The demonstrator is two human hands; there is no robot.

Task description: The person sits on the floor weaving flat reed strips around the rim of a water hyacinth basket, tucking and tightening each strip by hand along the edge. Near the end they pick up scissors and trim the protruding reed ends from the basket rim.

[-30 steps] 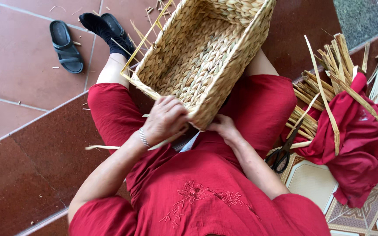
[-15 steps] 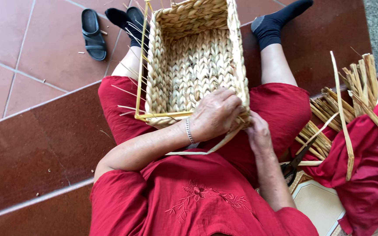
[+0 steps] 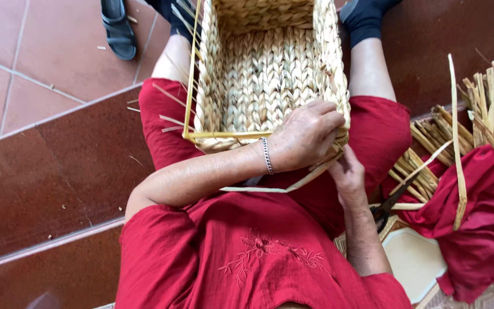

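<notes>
A woven basket [image 3: 270, 74] of pale straw is seen lying across the lap of a seated person dressed in red, its open side turned toward the camera and its far end reaching out between the knees. The near rim of the basket is gripped by the left hand [image 3: 304, 137]; the fingers [image 3: 330, 123] are curled together over the rim at its right corner, and a thin bracelet [image 3: 266, 155] is worn on that wrist. The right hand [image 3: 347, 171] is placed just below and beside the left, against the underside of the same corner; whether its fingers are spread or pinching cannot be told, since they are hidden behind the left hand and the basket. A flat straw strip [image 3: 270, 187] is seen running from under the hands leftward across the lap. Loose straw ends are seen sticking out along the left side of the basket.

To the right, a bundle of straw strips [image 3: 430, 160] is laid on a red cloth [image 3: 487, 217], with one long strip [image 3: 457, 143] standing up out of it. A pair of scissors [image 3: 387, 206] lies between the person's right arm and the cloth. A black sandal [image 3: 116, 28] is left on the tiled floor [image 3: 30, 68] at the upper left, well apart from the basket.
</notes>
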